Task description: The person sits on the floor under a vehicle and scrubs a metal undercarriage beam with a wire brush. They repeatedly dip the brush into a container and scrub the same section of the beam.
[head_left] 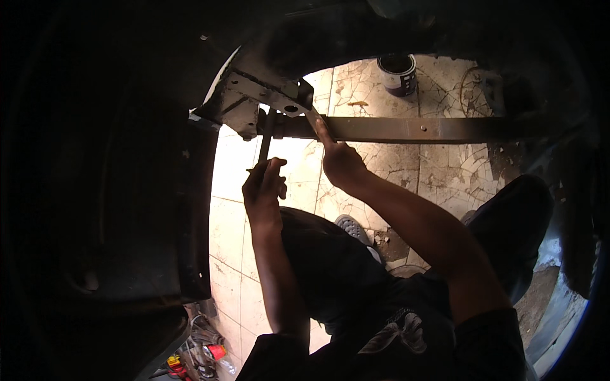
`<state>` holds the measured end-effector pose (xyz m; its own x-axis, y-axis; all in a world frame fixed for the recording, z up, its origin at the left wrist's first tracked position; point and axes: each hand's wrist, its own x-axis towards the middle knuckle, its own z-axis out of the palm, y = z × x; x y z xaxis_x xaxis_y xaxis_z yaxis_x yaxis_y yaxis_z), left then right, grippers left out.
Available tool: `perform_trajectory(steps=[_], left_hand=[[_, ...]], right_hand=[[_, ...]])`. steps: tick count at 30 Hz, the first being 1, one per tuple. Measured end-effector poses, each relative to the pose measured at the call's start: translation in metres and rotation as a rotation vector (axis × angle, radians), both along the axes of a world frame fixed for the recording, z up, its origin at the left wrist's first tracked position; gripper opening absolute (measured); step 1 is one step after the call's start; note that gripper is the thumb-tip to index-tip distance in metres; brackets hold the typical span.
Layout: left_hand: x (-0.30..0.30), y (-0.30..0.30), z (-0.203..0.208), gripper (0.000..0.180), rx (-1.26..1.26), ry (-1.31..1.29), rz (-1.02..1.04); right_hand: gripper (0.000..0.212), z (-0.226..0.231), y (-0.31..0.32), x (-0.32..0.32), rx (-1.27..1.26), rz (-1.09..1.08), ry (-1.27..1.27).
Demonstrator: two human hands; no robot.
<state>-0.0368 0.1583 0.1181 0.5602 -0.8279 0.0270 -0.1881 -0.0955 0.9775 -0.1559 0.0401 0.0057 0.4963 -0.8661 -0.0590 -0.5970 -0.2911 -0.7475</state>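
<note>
My left hand (pixel 264 187) is closed around a dark, straight bar-shaped tool (pixel 265 145). Its upper end reaches the metal bracket (pixel 257 95), where shadow hides its tip. To the right, my right hand (pixel 342 164) grips a thin, pale flat strip (pixel 312 118), the index finger laid along it. The strip's upper end meets the bracket's right corner, beside a round hole. What kind of tool either one is cannot be made out. Just behind my right fingers runs a long brown metal bar (pixel 406 129), joined to the bracket's lower side.
Dark curved body panels (pixel 146 190) surround the opening. An open paint can (pixel 398 76) stands on the cracked tile floor (pixel 381 171) beyond the bar. Cables (pixel 202 340) and red and yellow items lie at lower left. My bent knees and a grey shoe (pixel 353 228) are below.
</note>
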Motion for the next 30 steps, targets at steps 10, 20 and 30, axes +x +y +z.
perform_trajectory(steps=[10, 20, 30], left_hand=[[-0.02, -0.027, -0.008, 0.026, 0.014, 0.061, 0.071], [-0.037, -0.05, -0.002, 0.021, -0.007, 0.175, 0.019], [-0.027, -0.064, -0.015, 0.023, -0.036, 0.308, -0.012]], right_hand=[[0.088, 0.002, 0.012, -0.011, 0.094, -0.005, -0.1], [0.082, -0.026, 0.02, -0.033, 0.126, -0.091, -0.192], [0.081, -0.032, -0.007, -0.009, 0.1, -0.145, -0.259]])
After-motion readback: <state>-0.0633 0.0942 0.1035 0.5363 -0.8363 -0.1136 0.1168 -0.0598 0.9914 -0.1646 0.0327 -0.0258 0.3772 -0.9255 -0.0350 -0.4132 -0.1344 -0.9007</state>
